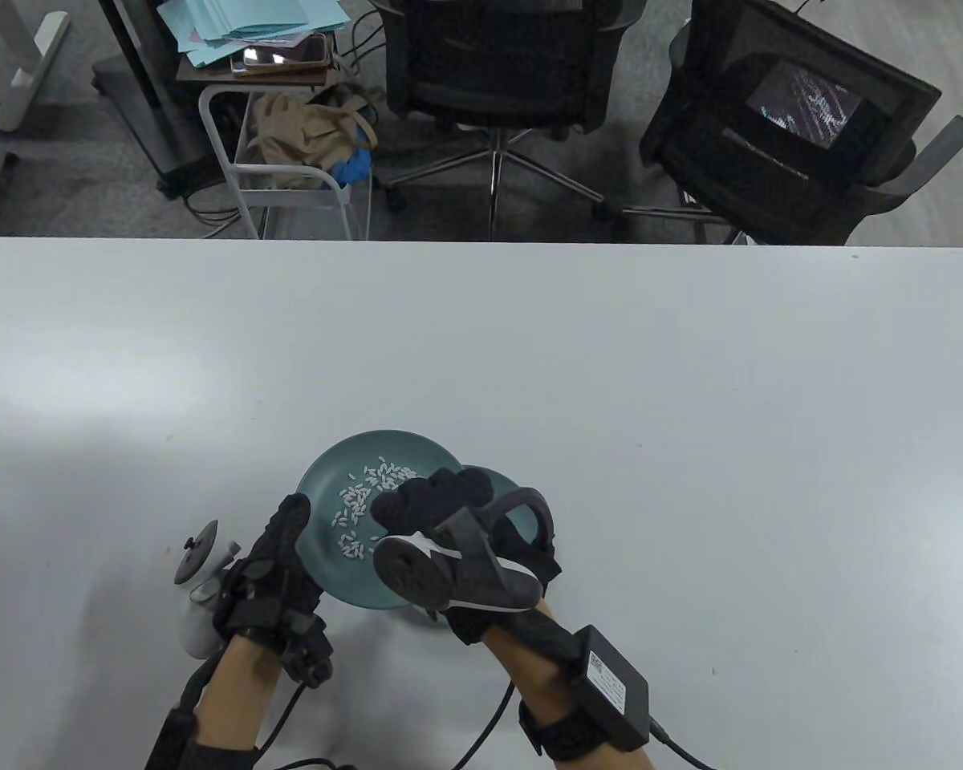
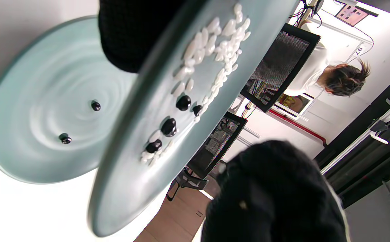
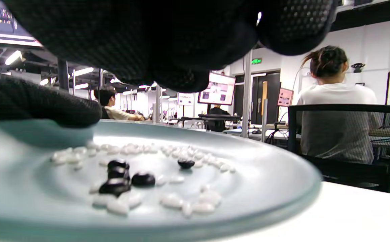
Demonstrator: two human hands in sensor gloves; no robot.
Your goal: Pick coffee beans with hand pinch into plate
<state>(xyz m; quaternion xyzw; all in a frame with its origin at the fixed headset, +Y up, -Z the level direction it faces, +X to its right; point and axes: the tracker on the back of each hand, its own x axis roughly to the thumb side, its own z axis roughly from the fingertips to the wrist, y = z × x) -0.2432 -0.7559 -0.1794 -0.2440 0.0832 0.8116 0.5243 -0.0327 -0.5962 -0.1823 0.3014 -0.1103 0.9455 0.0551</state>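
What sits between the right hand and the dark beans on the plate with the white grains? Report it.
Nothing solid: the right hand hovers over the dark beans with open air between. White grains crowd around them on the plate, some touching, so a pinch may catch grains too.

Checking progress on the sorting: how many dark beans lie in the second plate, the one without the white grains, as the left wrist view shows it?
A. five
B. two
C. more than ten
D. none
B: in the left wrist view the second plate holds just two dark beans, one nearer its middle and one closer to the rim, with no white grains around them.
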